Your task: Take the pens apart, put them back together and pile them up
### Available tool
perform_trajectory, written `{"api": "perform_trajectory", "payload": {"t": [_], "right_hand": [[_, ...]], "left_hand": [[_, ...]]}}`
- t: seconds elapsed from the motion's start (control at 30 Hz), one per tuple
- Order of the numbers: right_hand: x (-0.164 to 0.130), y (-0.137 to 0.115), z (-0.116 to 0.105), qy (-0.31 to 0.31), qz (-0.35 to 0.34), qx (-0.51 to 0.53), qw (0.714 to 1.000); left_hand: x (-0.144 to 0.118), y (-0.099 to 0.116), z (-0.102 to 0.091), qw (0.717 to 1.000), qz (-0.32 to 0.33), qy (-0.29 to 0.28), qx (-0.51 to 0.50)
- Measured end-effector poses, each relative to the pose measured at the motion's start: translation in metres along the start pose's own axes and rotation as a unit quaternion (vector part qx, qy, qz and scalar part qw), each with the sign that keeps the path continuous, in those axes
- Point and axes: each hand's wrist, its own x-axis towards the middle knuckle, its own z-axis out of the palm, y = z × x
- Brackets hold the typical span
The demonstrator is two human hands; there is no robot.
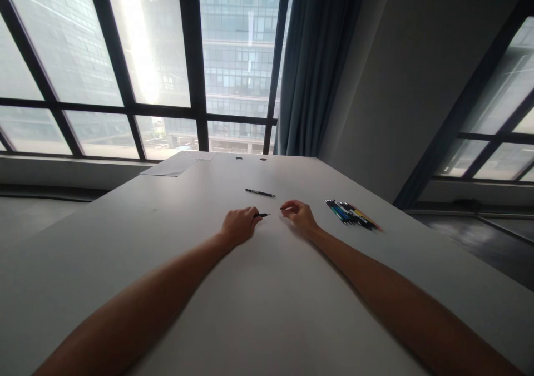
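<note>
A smooth, matt white table (175, 253) is seen; glossy plastic is shown by the pens (352, 214); paper (177, 163) looks matt, the curtain (317, 64) cloth.

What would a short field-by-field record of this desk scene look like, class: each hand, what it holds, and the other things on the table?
left hand: left hand, closed around a black pen, tip pointing right
right hand: right hand, fingertips pinching a small dark piece; too small to identify
gap: the two hands are close but apart
spare pen: a second black pen lies alone beyond the hands
pen pile: a bunch of coloured pens lies to the right
paper: sheets at the far left edge
surface: white table
</note>
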Motion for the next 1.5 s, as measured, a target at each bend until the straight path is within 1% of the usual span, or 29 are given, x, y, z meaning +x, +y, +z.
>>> {"api": "perform_trajectory", "payload": {"t": [0.1, 0.17, 0.2, 0.27, 0.33, 0.37, 0.47, 0.6, 0.7, 0.8, 0.87, 0.9, 0.97, 1.07, 1.13, 1.2, 1.33, 1.4, 1.5], "right_hand": [[0.000, -0.004, -0.003, 0.007, 0.003, -0.040, 0.999], [0.002, -0.006, -0.009, 0.023, -0.008, -0.098, 0.995], [0.003, -0.006, -0.014, 0.031, -0.024, -0.137, 0.990], [0.006, -0.006, -0.025, 0.042, -0.073, -0.229, 0.970], [0.008, -0.004, -0.036, 0.034, -0.115, -0.320, 0.940], [0.009, -0.002, -0.041, 0.025, -0.125, -0.357, 0.926], [0.011, 0.002, -0.049, 0.008, -0.122, -0.425, 0.897], [0.010, 0.003, -0.049, -0.011, -0.107, -0.459, 0.882], [0.009, 0.000, -0.048, -0.020, -0.111, -0.468, 0.877], [0.007, -0.008, -0.044, 0.024, -0.129, -0.468, 0.874], [0.003, -0.016, -0.037, 0.054, -0.154, -0.451, 0.878], [-0.001, -0.021, -0.032, 0.053, -0.173, -0.435, 0.882], [-0.009, -0.029, -0.018, 0.015, -0.209, -0.392, 0.896], [-0.021, -0.038, 0.003, -0.086, -0.238, -0.318, 0.914], [-0.027, -0.040, 0.012, -0.106, -0.235, -0.287, 0.923], [-0.029, -0.041, 0.017, -0.103, -0.231, -0.269, 0.929], [-0.030, -0.042, 0.015, -0.089, -0.226, -0.243, 0.939], [-0.030, -0.043, 0.014, -0.075, -0.222, -0.236, 0.943], [-0.031, -0.044, 0.014, -0.063, -0.220, -0.236, 0.944]], "left_hand": [[0.000, 0.000, 0.000, 1.000, 0.003, 0.001, -0.001], [0.000, -0.001, 0.000, 1.000, 0.002, 0.002, -0.002], [0.000, -0.001, 0.000, 1.000, 0.000, 0.001, -0.003], [0.000, -0.001, 0.000, 1.000, -0.002, -0.002, -0.004], [0.000, 0.000, -0.001, 1.000, -0.004, -0.004, -0.005], [0.000, 0.000, -0.001, 1.000, -0.005, -0.005, -0.005], [0.000, 0.001, -0.002, 1.000, -0.008, -0.007, -0.004], [0.000, 0.001, -0.003, 1.000, -0.007, -0.009, -0.005], [0.000, 0.002, -0.002, 1.000, -0.011, -0.012, -0.007], [0.001, 0.002, -0.002, 1.000, -0.015, -0.017, -0.009], [0.001, 0.002, -0.002, 1.000, -0.010, -0.016, -0.011], [0.001, 0.002, -0.002, 1.000, -0.005, -0.015, -0.012], [0.001, 0.002, -0.003, 1.000, 0.005, -0.012, -0.014], [0.001, 0.003, -0.005, 1.000, 0.020, -0.008, -0.020], [0.001, 0.002, -0.005, 0.999, 0.041, -0.007, -0.027], [0.001, 0.002, -0.006, 0.997, 0.069, -0.007, -0.037], [0.000, 0.001, -0.007, 0.992, 0.117, -0.019, -0.040], [0.000, 0.001, -0.008, 0.992, 0.124, -0.020, -0.030], [0.000, 0.002, -0.009, 0.993, 0.113, 0.001, -0.023]]}}
